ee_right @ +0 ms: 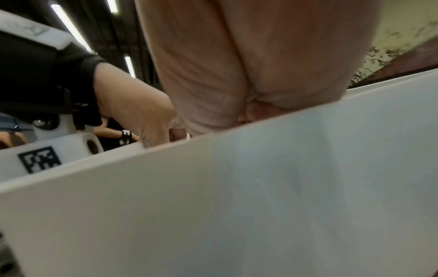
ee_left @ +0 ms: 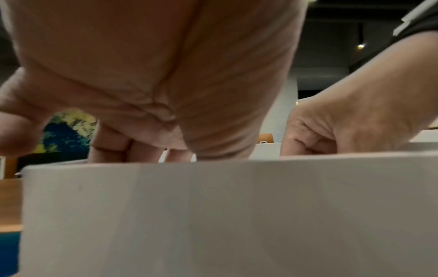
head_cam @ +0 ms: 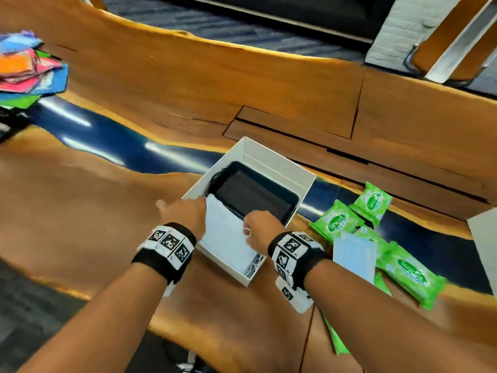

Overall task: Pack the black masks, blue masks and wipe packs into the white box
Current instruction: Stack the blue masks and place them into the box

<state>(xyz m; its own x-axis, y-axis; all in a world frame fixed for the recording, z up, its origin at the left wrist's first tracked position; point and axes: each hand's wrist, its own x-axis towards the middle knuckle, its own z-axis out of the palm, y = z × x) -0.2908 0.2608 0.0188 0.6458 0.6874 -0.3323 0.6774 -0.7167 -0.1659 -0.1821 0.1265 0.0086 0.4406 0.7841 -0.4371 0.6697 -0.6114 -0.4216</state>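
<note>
white box [head_cam: 279, 162]: open on the table [head_cam: 94, 216], black masks [head_cam: 255, 195] at its far end, blue masks [head_cam: 228, 238] at the near end.
my left hand [head_cam: 185, 214]: fingers straight, pressing the blue masks at the box's left wall.
my right hand [head_cam: 261, 230]: fingers curled down onto the stack; whether they pinch it, cannot tell.
wipe packs [head_cam: 414, 273]: on the table right of the box.

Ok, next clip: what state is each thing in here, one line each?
white box: open, part filled.
black masks: in the box's far half.
blue masks: in the near half, both hands on them.
left hand: fingers reach into the box.
right hand: curled on the masks.
wipe packs: outside, on the table.
</note>
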